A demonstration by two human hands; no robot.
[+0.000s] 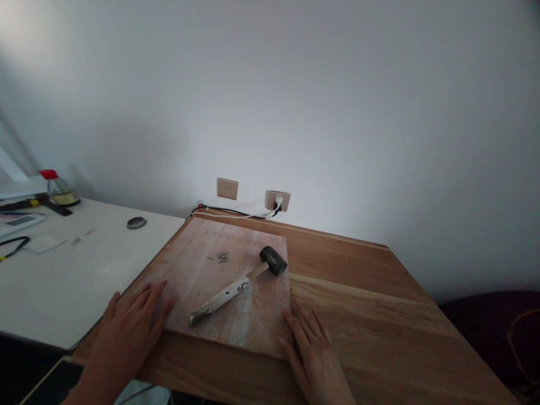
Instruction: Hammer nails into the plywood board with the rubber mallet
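Note:
A square reddish-brown board (pixel 248 312) lies flat on the wooden table. Across it rests a mallet (pixel 223 293), its black head toward the far right corner and its white, paint-worn handle toward the near left. Several small metal pieces, perhaps nails (pixel 223 257), sit in a little heap behind the handle. My left hand (pixel 137 320) lies over the board's near left corner, fingers stretched and holding nothing. At the near right edge of the board, my right hand (pixel 310 349) rests with fingers spread, partly on the table.
A white table (pixel 101 264) adjoins on the left, with a round dark lid-like object (pixel 136 223), a red-capped bottle (pixel 62 191) and tools. Behind the wooden table (pixel 371 309), cables (pixel 236 213) run along the wall to an outlet (pixel 277 200).

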